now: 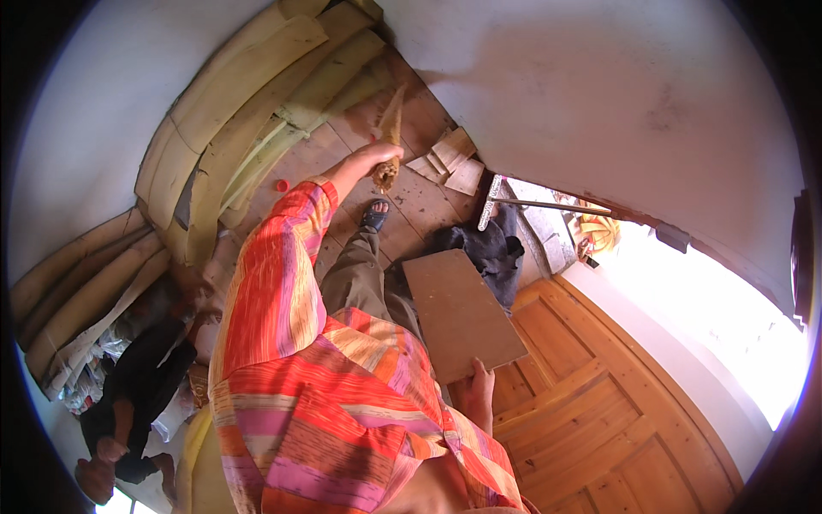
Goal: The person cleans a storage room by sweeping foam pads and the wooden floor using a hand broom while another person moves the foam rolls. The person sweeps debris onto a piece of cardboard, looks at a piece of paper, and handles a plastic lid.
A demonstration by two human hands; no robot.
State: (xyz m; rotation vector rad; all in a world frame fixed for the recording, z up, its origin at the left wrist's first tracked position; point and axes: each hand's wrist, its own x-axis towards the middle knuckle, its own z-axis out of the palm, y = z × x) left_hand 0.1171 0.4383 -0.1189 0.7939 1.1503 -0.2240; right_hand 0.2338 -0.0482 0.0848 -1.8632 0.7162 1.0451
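Observation:
My left hand [383, 154] is stretched out over the floor, closed around a tapered straw-coloured bundle [390, 122] that looks like a hand broom. Its narrow end points away from me and its frayed thick end faces my foot. Lower right, my right hand [480, 385] grips the near edge of a flat brown rectangular board [459, 308], thumb on top. The board hangs beside my leg, partly over a dark cloth [498, 250]. Below my left hand, my sandalled foot [374, 214] stands on the tiled floor [411, 199].
Bent yellowish sheets [250, 96] lean along the left wall. Flat offcuts [449, 160] and a red cap [282, 186] lie on the floor. A long-handled floor tool [491, 202] rests by the doorway, near a panelled wooden door [597, 385]. Another person [138, 385] is at lower left.

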